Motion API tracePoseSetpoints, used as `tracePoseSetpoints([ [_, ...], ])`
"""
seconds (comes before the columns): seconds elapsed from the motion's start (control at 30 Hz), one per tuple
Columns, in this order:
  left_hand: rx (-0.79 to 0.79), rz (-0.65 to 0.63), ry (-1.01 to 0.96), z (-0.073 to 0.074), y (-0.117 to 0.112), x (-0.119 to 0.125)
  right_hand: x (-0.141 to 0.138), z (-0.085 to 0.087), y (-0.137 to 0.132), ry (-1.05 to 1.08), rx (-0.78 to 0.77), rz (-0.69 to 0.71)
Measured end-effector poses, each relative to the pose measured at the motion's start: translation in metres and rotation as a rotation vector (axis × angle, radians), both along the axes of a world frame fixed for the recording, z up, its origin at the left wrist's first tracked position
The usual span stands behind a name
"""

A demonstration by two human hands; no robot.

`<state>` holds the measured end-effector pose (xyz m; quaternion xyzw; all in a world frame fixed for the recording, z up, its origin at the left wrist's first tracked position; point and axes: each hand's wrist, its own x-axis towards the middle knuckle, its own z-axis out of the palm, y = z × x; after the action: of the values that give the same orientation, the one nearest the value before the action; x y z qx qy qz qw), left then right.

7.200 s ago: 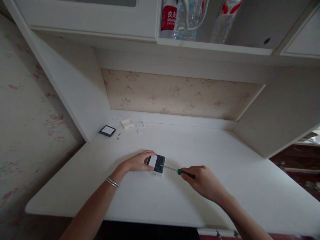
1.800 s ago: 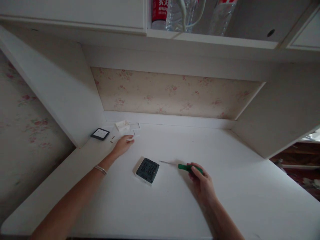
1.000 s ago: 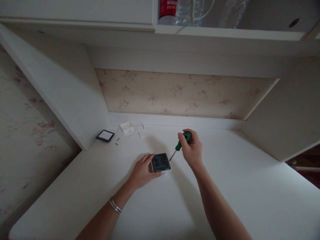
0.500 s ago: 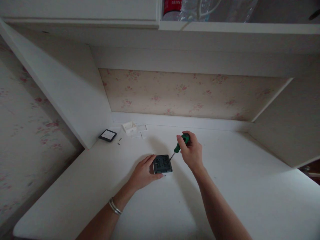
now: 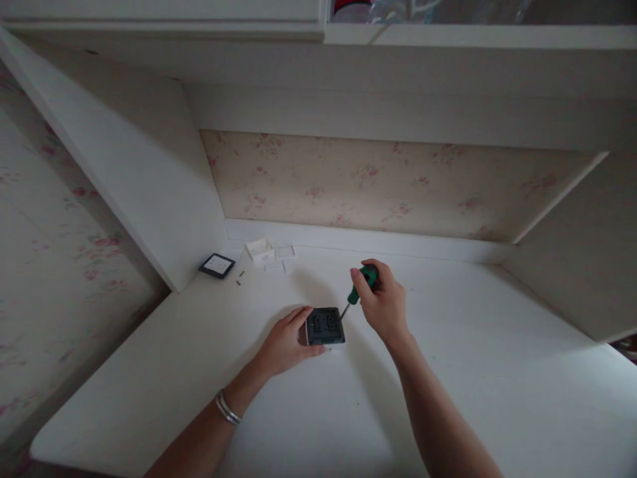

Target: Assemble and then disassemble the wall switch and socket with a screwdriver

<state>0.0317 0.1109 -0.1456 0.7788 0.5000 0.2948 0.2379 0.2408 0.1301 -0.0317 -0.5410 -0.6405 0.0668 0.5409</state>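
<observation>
A square wall socket with a dark inner face and a white lower edge sits on the white desk. My left hand grips it from the left, fingers at its upper left corner and thumb along the near side. In my right hand is a screwdriver with a green handle, wrapped by the fingers. Its shaft slants down to the left, and the tip meets the socket near its right edge. Whether the tip sits in a screw is too small to tell.
Back left on the desk lie a dark-framed faceplate, a white open box, thin white frames and two small dark screws. An overhead cabinet and a side panel enclose the desk.
The camera view has shifted slightly, so the shelf sits higher in view. Both hands, the socket and the screwdriver keep nearly the same pose.
</observation>
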Motion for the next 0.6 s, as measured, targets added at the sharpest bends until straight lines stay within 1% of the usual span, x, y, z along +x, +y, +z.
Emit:
tracePoseSetpoints([
  [0.2, -0.003, -0.009, 0.004, 0.0007, -0.0003, -0.0011, -0.0024, -0.0037, 0.0002, -0.016, -0.033, -0.015],
  [0.43, 0.001, -0.009, -0.003, 0.003, -0.0015, -0.0015, -0.0024, -0.0023, 0.0002, 0.075, -0.062, -0.013],
  [0.6, -0.002, -0.01, 0.001, 0.0037, -0.0023, -0.0014, -0.0034, -0.0025, 0.0004, 0.045, -0.079, -0.004],
])
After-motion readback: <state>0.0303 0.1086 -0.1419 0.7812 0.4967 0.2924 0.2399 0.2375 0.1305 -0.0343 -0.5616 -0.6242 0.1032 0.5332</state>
